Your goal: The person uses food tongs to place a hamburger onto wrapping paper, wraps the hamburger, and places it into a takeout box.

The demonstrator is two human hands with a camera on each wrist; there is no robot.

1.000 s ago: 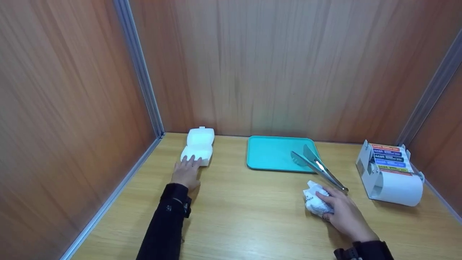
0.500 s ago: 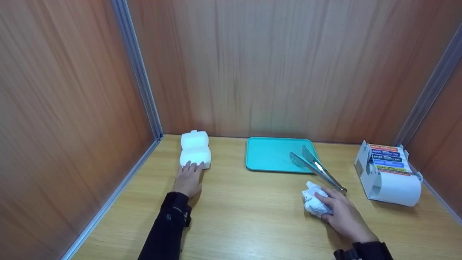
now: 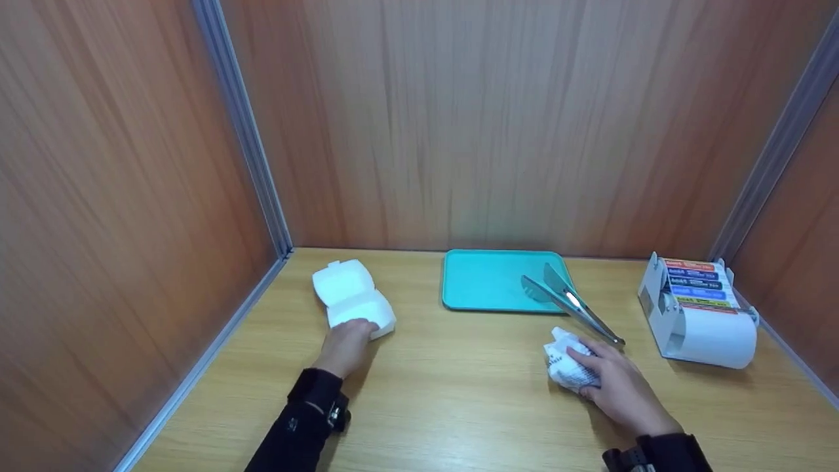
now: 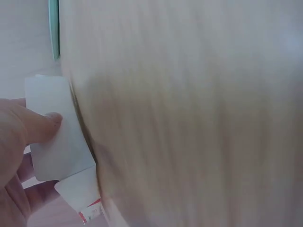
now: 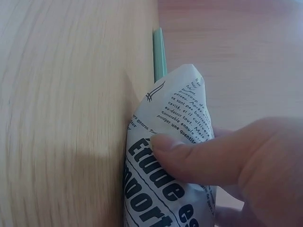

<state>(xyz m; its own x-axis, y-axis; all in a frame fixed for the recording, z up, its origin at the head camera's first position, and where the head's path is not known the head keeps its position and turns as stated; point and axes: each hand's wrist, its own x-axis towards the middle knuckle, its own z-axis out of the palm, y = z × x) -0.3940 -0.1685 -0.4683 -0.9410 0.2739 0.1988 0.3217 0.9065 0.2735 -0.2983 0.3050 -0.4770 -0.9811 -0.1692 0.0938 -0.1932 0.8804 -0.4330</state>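
At the table's left, my left hand (image 3: 346, 347) grips the near edge of a white hinged takeaway box (image 3: 354, 301), which lies with its lid folded back. In the left wrist view the thumb (image 4: 45, 126) presses the box's side wall (image 4: 61, 142), and other fingers pass behind it. On the right side, my right hand (image 3: 619, 387) holds a paper-wrapped bundle (image 3: 569, 360) against the table. Black newspaper-style print covers the wrap (image 5: 165, 156), with the thumb lying across it in the right wrist view. What the paper contains is hidden.
A turquoise tray (image 3: 488, 282) lies near the back wall. Metal tongs (image 3: 577, 305) lean over its right edge, handles on the table. At far right stands a white dispenser (image 3: 701, 314) with a paper roll and coloured labels. Wooden panels (image 3: 419, 124) enclose the back and sides.
My left hand has changed from flat fingers on the box to gripping its near edge. The box has come nearer and turned, its lid swinging left. My right hand stays on the bundle.
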